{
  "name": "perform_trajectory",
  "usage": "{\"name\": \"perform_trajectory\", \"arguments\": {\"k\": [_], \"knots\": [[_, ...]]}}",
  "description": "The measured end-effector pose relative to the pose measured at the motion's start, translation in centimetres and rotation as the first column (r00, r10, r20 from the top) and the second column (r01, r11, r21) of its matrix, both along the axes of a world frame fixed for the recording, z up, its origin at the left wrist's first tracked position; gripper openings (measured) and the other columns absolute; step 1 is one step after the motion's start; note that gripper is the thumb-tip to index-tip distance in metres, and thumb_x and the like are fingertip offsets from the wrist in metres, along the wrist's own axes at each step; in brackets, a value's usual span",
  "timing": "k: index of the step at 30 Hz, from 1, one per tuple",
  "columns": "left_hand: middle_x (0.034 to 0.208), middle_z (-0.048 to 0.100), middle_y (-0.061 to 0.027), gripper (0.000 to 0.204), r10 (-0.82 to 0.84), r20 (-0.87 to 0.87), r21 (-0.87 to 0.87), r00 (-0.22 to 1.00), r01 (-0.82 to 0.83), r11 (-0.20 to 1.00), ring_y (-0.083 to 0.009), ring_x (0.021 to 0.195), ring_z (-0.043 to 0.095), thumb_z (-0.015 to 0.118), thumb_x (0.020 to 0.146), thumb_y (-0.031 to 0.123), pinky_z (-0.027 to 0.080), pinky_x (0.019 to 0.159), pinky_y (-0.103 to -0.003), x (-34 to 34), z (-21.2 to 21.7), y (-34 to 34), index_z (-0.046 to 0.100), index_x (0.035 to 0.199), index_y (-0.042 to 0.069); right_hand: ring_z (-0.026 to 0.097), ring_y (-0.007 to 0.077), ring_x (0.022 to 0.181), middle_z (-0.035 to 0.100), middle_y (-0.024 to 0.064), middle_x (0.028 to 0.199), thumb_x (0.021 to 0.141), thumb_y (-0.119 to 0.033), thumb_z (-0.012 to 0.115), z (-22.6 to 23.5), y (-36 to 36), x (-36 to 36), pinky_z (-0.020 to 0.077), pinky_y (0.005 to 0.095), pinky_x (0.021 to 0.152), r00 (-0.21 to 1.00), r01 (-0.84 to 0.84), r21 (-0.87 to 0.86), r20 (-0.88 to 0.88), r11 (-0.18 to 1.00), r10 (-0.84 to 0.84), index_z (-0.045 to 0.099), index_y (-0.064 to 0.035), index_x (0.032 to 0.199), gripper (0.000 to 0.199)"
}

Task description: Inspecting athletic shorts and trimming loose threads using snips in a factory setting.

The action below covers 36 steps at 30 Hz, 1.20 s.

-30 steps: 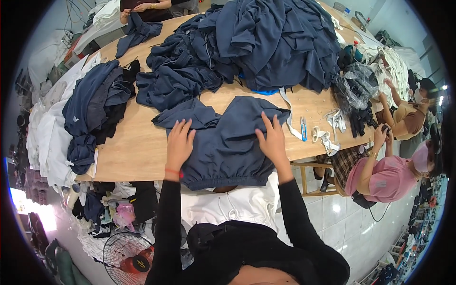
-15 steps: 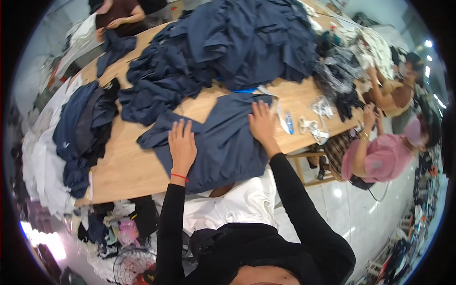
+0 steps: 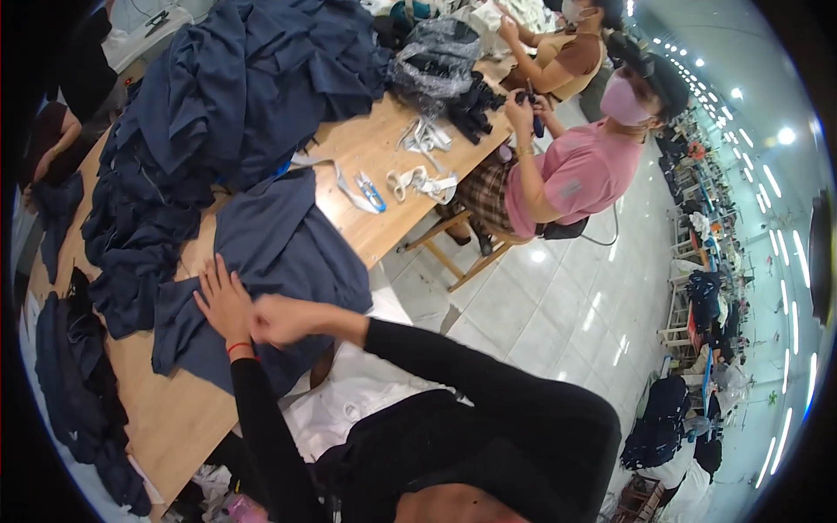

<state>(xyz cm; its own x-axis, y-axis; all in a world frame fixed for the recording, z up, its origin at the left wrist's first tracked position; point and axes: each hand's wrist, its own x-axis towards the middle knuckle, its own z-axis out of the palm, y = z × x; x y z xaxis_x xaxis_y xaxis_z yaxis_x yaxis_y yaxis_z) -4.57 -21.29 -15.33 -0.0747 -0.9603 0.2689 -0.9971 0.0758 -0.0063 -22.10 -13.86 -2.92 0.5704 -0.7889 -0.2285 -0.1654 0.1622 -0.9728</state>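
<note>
A dark navy garment (image 3: 288, 253) lies spread over the near table edge, its lower part hanging toward my lap. My left hand (image 3: 223, 303) rests flat on its left part, fingers spread, a red string around the wrist. My right hand (image 3: 286, 321) is drawn across beside the left wrist, blurred, with its fingers curled closed. Whether those fingers hold anything is hidden. Beyond the garment rises a large heap of navy garments (image 3: 253, 87). Blue-handled thread snips (image 3: 371, 193) lie right of the garment, next to a pale strip of fabric (image 3: 342, 181).
White straps (image 3: 423, 185) and a clear plastic bag (image 3: 436, 65) with dark cloth lie on the wooden table (image 3: 379, 228). Dark garments (image 3: 74, 392) hang over its left end. On the right, a person in pink (image 3: 575, 174) sits on a wooden stool (image 3: 462, 253); another works beyond.
My view has swung to the right. My right hand has left the garment's far right edge and come across to my left wrist, its fingers curling. My left hand remains on the garment.
</note>
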Motion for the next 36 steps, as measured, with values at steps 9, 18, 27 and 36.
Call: {"name": "perform_trajectory", "arguments": {"k": [9, 18, 27, 36], "knots": [[0.187, 0.037, 0.0003, 0.059, 0.039, 0.010, 0.102, 0.999, -0.039, 0.994, -0.0274, 0.171, 0.035, 0.043, 0.122, 0.038, 0.024, 0.138, -0.060, -0.4, 0.9, 0.3, 0.040, 0.180, 0.029, 0.054, 0.0173, 0.057, 0.050, -0.0001, 0.070, 0.108, -0.006, 0.073, 18.6, 7.8, -14.7, 0.0377, 0.0369, 0.050, -0.058, -0.225, -0.887, 0.425, 0.403, 0.903, 0.064, -0.0078, 0.083, 0.026], [0.187, 0.037, -0.0002, 0.058, 0.040, -0.020, 0.120, 0.999, -0.037, 0.992, -0.0268, 0.172, 0.033, 0.042, 0.123, 0.039, 0.022, 0.139, -0.058, -0.2, 0.9, 0.5, 0.039, 0.180, 0.029, 0.058, 0.0171, 0.059, 0.053, 0.0023, 0.071, 0.117, -0.026, 0.070, 17.8, 8.6, -15.3, 0.0407, 0.0332, 0.051, 0.131, -0.193, -0.904, 0.361, 0.381, 0.923, 0.066, -0.0055, 0.086, 0.038], [0.186, 0.040, -0.0020, 0.057, 0.025, -0.048, 0.088, 0.999, -0.020, 0.996, -0.0279, 0.171, 0.035, 0.045, 0.122, 0.037, 0.024, 0.139, -0.058, -0.3, 1.2, 0.4, 0.044, 0.178, 0.027, 0.071, 0.0208, 0.061, 0.077, 0.0042, 0.083, 0.106, -0.028, 0.086, 16.1, 6.2, -15.5, 0.0483, 0.0342, 0.052, 0.336, -0.297, -0.835, 0.364, 0.464, 0.869, 0.078, -0.0023, 0.098, 0.028], [0.185, 0.041, -0.0024, 0.057, 0.016, -0.080, 0.069, 0.997, -0.010, 0.998, -0.0284, 0.170, 0.036, 0.047, 0.121, 0.036, 0.025, 0.139, -0.058, -0.3, 1.4, 0.5, 0.046, 0.177, 0.026, 0.071, 0.0205, 0.064, 0.078, 0.0051, 0.086, 0.109, -0.017, 0.081, 16.4, 5.4, -15.7, 0.0481, 0.0351, 0.054, 0.360, -0.319, -0.842, 0.317, 0.435, 0.877, 0.080, 0.0000, 0.102, 0.019]]}}
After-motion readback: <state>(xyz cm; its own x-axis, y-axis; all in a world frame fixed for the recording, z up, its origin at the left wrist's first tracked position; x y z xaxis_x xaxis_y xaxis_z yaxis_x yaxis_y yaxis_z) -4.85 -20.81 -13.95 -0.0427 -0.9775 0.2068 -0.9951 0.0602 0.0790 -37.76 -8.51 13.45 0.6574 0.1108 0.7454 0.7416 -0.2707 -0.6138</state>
